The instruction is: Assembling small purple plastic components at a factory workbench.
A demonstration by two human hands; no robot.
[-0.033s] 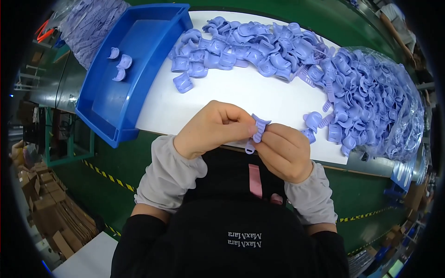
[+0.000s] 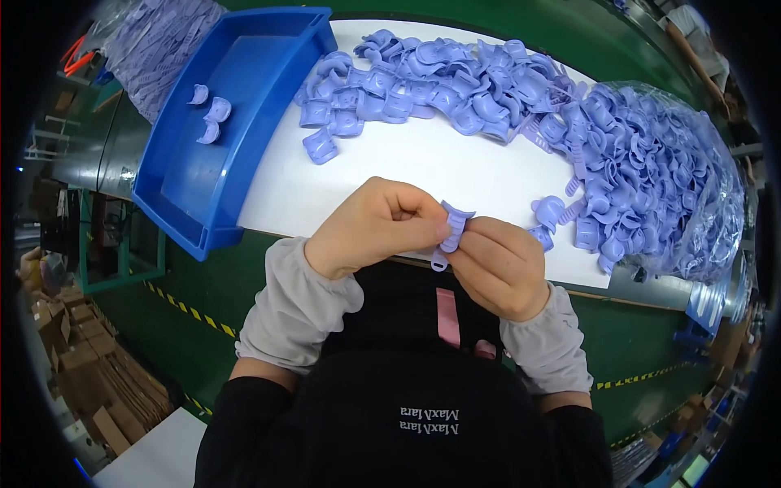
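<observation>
Far left, a clear bag (image 2: 159, 57), stuffed with lavender slatted strips. Beside it, a deep blue tray (image 2: 183, 191) set at a slant: three small curved pieces (image 2: 218, 108) inside, toward its left wall, two of them close together.

Right of the tray, a white tabletop (image 2: 382, 159). Along its far side, a long heap (image 2: 455, 81) of lavender curved pieces, overlapping, several layers in places. One loose piece (image 2: 320, 146) lies just on the near side of the heap's left end.

Left hand (image 2: 378, 224): forearm rising from lower left in a pale grey sleeve cover (image 2: 305, 285), back of hand up, fingers curled, thumb and forefinger closed in a pinch on a lavender piece (image 2: 455, 226).

That piece sits between the two hands, over the table's near edge, in front of the body. Long axis roughly away-to-toward the wearer, lower end leaning a little left. Flared, curved end points away; a narrow looped tab (image 2: 439, 263) points back at the wearer. Cannot tell whether tab and piece are one part.

Right hand (image 2: 504, 268): fingers bent, tips turned up and left, gripping the same piece from its right side.

Beyond the right hand, a few loose pieces (image 2: 549, 211). Far right, a clear bag lying open (image 2: 722, 220), lavender pieces spilling toward the tabletop.
</observation>
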